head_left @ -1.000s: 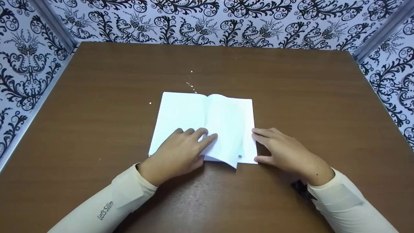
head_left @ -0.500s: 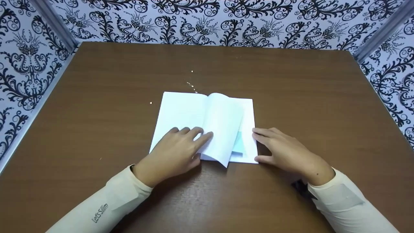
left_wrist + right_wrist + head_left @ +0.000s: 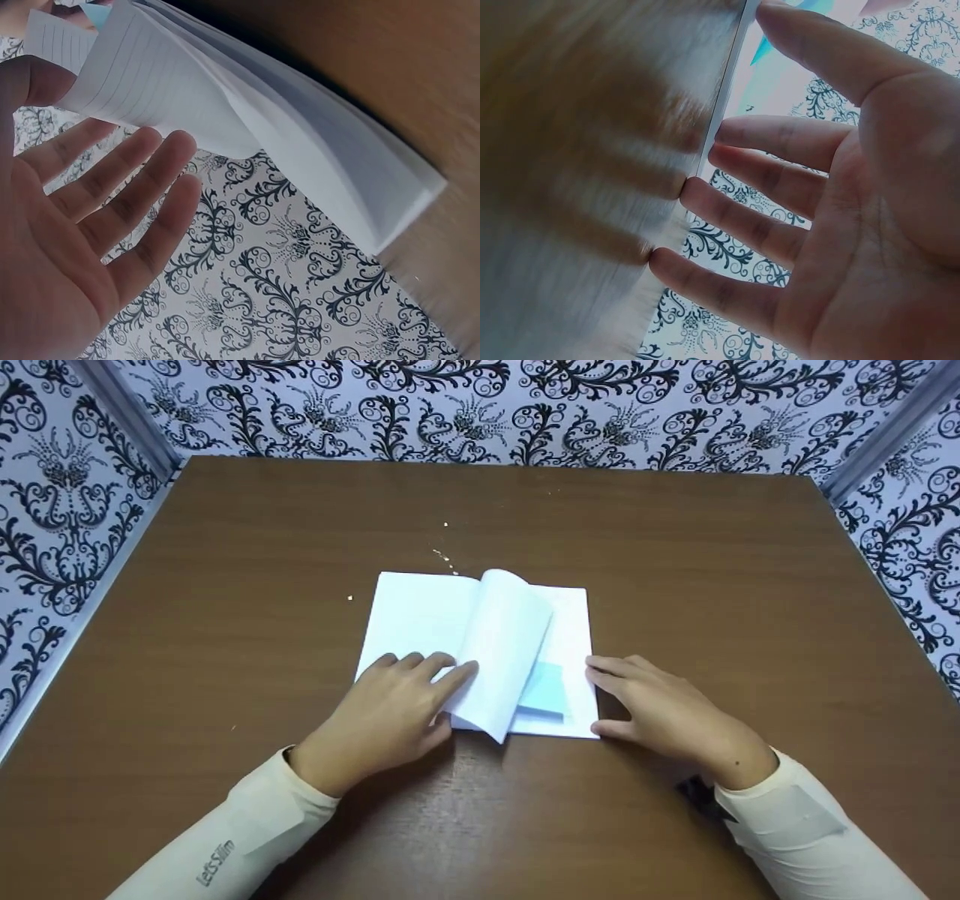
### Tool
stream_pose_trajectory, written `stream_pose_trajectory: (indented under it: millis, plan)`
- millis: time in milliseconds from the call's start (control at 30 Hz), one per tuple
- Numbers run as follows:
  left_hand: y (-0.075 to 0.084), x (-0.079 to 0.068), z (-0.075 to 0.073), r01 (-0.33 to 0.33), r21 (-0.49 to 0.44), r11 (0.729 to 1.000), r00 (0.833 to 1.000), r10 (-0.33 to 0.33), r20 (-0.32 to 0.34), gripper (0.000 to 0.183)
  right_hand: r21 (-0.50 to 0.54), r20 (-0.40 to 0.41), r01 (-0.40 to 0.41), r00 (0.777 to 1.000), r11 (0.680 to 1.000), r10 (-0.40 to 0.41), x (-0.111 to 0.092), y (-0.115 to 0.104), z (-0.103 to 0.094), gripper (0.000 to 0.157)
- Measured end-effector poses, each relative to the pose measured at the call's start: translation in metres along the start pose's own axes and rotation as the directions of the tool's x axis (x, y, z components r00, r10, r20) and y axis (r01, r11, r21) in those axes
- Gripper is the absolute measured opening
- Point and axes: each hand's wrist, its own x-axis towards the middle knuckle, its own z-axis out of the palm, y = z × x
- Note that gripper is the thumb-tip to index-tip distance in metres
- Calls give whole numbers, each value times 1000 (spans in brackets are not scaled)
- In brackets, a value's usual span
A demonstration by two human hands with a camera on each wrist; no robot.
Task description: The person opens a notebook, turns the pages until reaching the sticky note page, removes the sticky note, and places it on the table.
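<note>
An open notebook [image 3: 420,607] lies on the table, and lined pages show in the left wrist view. One page [image 3: 499,652] curls up from the right side and bends over to the left. My left hand [image 3: 382,712] pinches that page near its lower edge, thumb below and index finger on top; the other fingers [image 3: 150,202] are loosely spread. Partly under the lifted page, a light blue paper piece [image 3: 546,690] lies on the right side. My right hand [image 3: 660,709] rests beside the notebook, its nearly straight fingers and thumb touching the right edge.
The brown wooden table [image 3: 675,570] extends around the notebook. Small pale crumbs [image 3: 446,559] lie behind the notebook and to its left. Black-and-white patterned panels [image 3: 472,420] stand along the back and both sides.
My left hand has moved left, drawing the page with it so it curls more. The blue paper, hidden at first, has come into sight. My right hand stays in place.
</note>
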Motion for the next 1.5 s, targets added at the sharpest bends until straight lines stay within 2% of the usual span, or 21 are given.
stream_pose_trajectory:
  millis: [167,400,567,1000,1200,1500]
  plan:
    - [-4,-6,-1,17,-3,1000,999,-17,-27,54,1,-3,2,1000,1000,-2,0,0,0,72]
    - [-8,-13,-2,22,11,1000,994,-21,-104,53,-2,-13,8,1000,1000,-8,0,0,0,71]
    - [-10,-16,-2,47,1,999,991,-47,-128,51,3,-5,0,1000,1000,0,0,0,0,72]
    - [-15,-22,-4,112,-9,994,971,-111,-214,53,0,3,-5,1000,1000,5,0,0,0,72]
    - [-15,-23,-5,130,-34,991,953,-134,-272,39,6,12,-13,1000,1000,13,0,0,-1,73]
    - [-18,-25,-10,168,-69,983,910,-182,-372,30,-1,7,-10,1000,1000,10,0,0,-1,72]
